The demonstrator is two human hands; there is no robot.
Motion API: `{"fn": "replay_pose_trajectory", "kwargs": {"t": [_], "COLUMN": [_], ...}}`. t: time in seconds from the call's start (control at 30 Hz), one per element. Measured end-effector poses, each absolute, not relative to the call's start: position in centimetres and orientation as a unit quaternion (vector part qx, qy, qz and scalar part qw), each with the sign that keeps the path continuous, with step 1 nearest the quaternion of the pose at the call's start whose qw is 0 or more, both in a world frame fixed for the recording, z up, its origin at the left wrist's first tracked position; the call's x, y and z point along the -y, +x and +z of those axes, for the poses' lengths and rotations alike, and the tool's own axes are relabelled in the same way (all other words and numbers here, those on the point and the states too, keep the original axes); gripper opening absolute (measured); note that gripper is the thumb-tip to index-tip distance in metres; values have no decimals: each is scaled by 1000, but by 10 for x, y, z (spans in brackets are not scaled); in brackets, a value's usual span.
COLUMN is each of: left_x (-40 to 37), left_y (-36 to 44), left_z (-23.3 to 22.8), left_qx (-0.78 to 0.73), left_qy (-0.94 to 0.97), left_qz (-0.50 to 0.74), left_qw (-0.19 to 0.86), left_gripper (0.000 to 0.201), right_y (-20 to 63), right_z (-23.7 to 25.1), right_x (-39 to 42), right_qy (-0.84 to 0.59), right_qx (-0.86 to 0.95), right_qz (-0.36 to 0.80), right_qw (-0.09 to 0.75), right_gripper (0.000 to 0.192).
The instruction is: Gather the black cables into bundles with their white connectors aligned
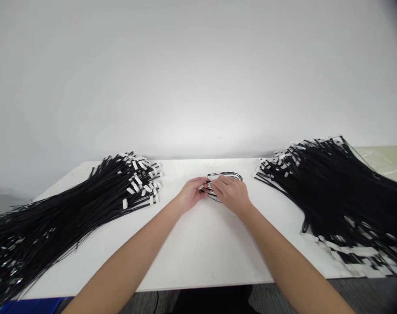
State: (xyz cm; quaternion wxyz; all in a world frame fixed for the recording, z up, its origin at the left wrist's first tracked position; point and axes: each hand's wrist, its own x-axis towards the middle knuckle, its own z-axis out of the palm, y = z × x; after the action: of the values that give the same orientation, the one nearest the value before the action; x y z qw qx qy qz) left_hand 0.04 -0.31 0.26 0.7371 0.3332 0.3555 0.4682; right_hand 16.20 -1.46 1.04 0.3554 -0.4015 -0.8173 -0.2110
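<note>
Near the middle of the white table, my left hand (pixel 194 193) pinches the left part of a thin black cable (pixel 232 174). My right hand (pixel 230 191) lies over the same cable just to the right, with its fingers closed on it. Several strands of the cable show between the two hands, and a looped part curves out behind my right hand. My fingers hide the ends of the cable, so I cannot tell whether a connector is between them.
A big pile of black cables (pixel 70 207) with white connectors spreads over the left side of the white table (pixel 205 257). Another large cable pile (pixel 342 187) covers the right side. A blue thing (pixel 33 306) shows below the table's front left edge. A pale wall (pixel 198 78) stands behind.
</note>
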Motion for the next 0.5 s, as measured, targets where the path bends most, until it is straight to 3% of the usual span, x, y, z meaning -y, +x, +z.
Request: {"fn": "replay_pose_trajectory", "kwargs": {"t": [0.07,0.2,0.27,0.37,0.43,0.5], "left_x": [5,14,19,22,21,19], "left_y": [2,5,5,4,2,1], "left_z": [6,15,20,26,28,30], "left_qx": [-360,-363,-358,-347,-359,-371], "left_qy": [353,416,450,459,426,370], "left_qz": [475,477,469,478,503,541], "left_qw": [722,684,670,663,661,657], "left_gripper": [22,24,22,23,30,34], "right_y": [162,170,177,193,204,214], "right_z": [16,20,17,15,21,31], "right_x": [16,14,6,-9,-14,-14], "right_qy": [-431,-521,-549,-546,-474,-355], "right_qx": [791,725,683,500,327,197], "right_qz": [-221,-129,20,344,519,622], "right_qw": [373,431,481,577,632,670], "right_gripper": [15,40,36,34,42,48]}}
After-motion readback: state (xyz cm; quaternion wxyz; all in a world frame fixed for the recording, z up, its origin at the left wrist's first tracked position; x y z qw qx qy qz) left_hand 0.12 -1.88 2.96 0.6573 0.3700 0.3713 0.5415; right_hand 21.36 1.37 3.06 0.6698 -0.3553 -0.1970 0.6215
